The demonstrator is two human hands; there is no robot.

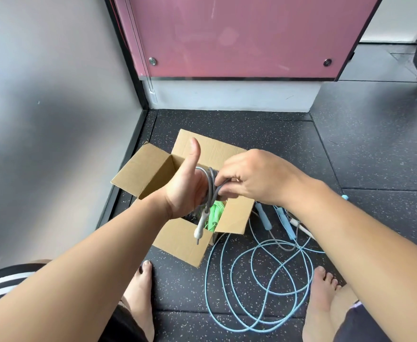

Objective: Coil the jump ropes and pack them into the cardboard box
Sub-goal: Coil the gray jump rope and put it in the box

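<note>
Risk first: grey rope (211,183) coil could spring loose if we drop pinch before tucking end, since stiff cord wants to unwind. Dangling white handle (199,230) might snag box (182,243) flap going in. Hands close together above box. Left hand (185,186) thumb up, loops wound round it, can't tell if fingers curled. Right hand (254,176) pinching loops tight. Green rope (214,215) already in box, blue rope (264,280) sprawled on floor by our feet.
</note>
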